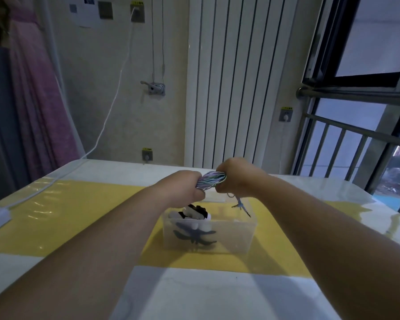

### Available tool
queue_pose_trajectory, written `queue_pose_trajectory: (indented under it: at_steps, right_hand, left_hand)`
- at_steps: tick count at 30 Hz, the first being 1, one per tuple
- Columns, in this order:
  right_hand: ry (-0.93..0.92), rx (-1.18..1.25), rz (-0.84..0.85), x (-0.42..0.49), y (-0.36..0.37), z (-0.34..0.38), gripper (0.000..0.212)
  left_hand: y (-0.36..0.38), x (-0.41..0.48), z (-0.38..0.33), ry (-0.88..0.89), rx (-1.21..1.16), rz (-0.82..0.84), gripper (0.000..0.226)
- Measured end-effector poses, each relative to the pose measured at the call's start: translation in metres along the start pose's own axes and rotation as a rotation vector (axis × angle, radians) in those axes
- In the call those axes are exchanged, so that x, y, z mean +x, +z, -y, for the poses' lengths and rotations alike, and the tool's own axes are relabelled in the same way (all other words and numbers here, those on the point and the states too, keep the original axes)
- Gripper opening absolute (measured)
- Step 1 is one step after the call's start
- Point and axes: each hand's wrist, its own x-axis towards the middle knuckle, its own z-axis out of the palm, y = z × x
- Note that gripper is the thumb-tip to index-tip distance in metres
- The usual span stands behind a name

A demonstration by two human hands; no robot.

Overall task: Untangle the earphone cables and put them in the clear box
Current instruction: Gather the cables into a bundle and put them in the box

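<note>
The left hand (pixel 187 184) is holding the 9 o'clock end of the cables (pixel 211 180), its grip clamping round the strands. The right hand (pixel 237 179) is holding the 3 o'clock end, its grip likewise clamping on them. The cables are showing as a bunch of pale purple, blue and green strands stretching between the two fists, up in the air just above the box (pixel 231 234), toward its 12 o'clock edge. A loose end with a plug (pixel 244 207) is dangling from under the right hand, hanging over the box's open top at about 1 o'clock. Inside the box, black and white items (pixel 195 212) are lying toward its 10 o'clock side. The box is sitting on a yellow mat (pixel 79 204) on the bench (pixel 194 296). A white cord (pixel 107 116) is running off the bench at 10 o'clock up to a wall socket.
</note>
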Motion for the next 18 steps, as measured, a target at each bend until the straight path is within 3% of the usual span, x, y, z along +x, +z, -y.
queue_pose_trajectory:
  at_steps: [7,10,14,18]
  right_hand:
    - [0.0,0.048,-0.027,-0.002,-0.005,0.006,0.001]
    - [0.022,0.089,-0.004,-0.006,0.014,0.001,0.001]
    - [0.058,0.003,0.191,-0.012,0.047,-0.001,0.014]
    - [0.052,-0.195,0.352,-0.004,0.061,0.001,0.023]
  left_hand:
    - [-0.009,-0.002,-0.003,-0.001,-0.004,-0.022,0.009]
    - [0.002,-0.008,-0.004,-0.014,0.148,-0.006,0.009]
    - [0.023,-0.012,-0.003,-0.01,0.512,0.118,0.032]
    - [0.023,-0.005,-0.01,-0.081,0.548,0.256,0.034]
